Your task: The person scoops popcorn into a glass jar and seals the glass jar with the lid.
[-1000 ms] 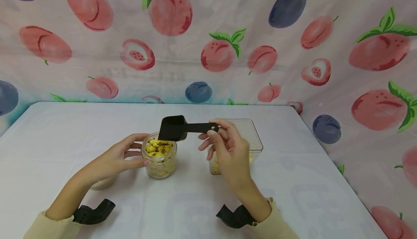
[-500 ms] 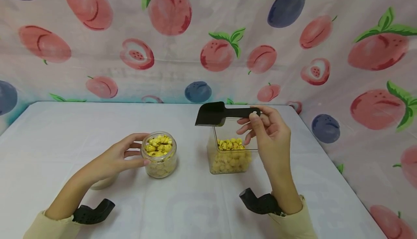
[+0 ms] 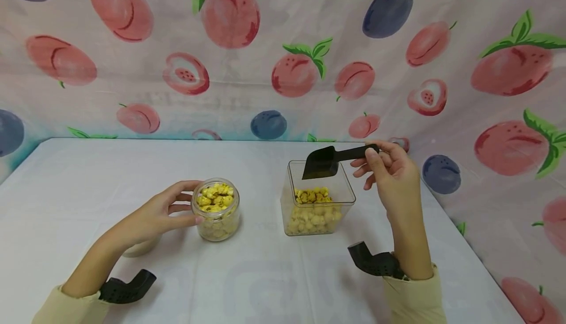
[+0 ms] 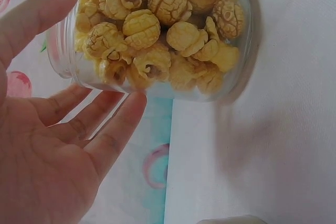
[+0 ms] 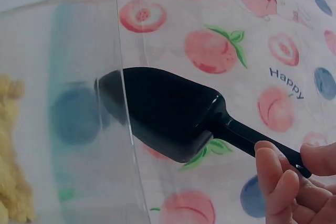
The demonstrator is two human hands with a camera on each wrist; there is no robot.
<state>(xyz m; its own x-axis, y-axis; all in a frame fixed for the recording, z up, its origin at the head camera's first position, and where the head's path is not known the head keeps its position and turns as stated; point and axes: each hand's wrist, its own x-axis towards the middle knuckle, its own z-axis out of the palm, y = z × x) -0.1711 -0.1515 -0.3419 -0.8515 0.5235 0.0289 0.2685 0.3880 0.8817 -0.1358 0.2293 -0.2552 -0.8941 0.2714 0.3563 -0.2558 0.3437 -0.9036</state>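
A black scoop [image 3: 322, 163] is pinched by the end of its handle in my right hand [image 3: 393, 176]. Its blade tilts down over the mouth of a clear square container [image 3: 289, 201], which is partly filled with yellow popcorn [image 3: 314, 216]. In the right wrist view the scoop's tip [image 5: 113, 95] shows through the container's wall. My left hand [image 3: 163, 211] holds a round glass jar [image 3: 216, 233] of popcorn by its side, thumb at the near rim and fingers on the far side. Popcorn [image 4: 157, 40] fills the jar in the left wrist view.
A pale round object [image 3: 140, 249] stands on the white table [image 3: 247, 284], partly hidden behind my left forearm. Fruit-print cloth [image 3: 239, 88] hangs behind and to the right of the table. Black wrist mounts [image 3: 128, 287] are strapped to both wrists.
My right hand has carried the scoop rightward from above the jar to the square container, its blade now dipping into the opening. My left hand and the jar have stayed put.
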